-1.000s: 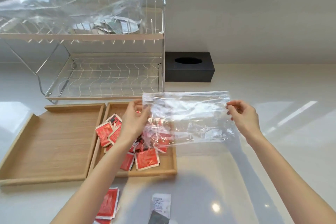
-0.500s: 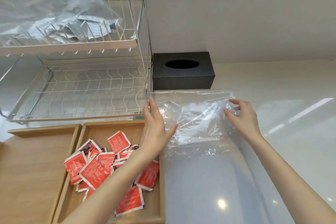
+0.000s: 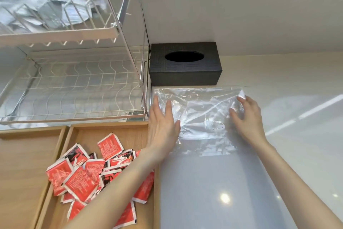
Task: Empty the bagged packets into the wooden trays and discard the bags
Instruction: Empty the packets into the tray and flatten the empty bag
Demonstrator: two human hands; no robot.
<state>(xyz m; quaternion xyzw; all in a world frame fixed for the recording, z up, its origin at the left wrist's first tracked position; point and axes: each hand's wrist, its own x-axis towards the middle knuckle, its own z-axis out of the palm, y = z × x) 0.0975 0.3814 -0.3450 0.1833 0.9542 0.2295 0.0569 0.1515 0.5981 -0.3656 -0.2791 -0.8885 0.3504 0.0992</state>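
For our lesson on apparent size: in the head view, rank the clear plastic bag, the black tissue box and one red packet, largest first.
1. clear plastic bag
2. black tissue box, farther away, so this order is unsure
3. red packet

The red packets (image 3: pixel 81 182) in the wooden tray (image 3: pixel 130 132) are carrying white print, but it is showing too small and blurred to read.

Red packets (image 3: pixel 87 176) with white edges and black-and-white print fill the pale wooden tray (image 3: pixel 130 132) at lower left. The bag (image 3: pixel 200 117) in the centre is clear and glossy. A black box (image 3: pixel 185 72) with an embossed maze pattern sits above it. The desk (image 3: pixel 204 191) is shiny white; silvery packets (image 3: pixel 55 15) lie in the white wire rack (image 3: pixel 74 83) at upper left.
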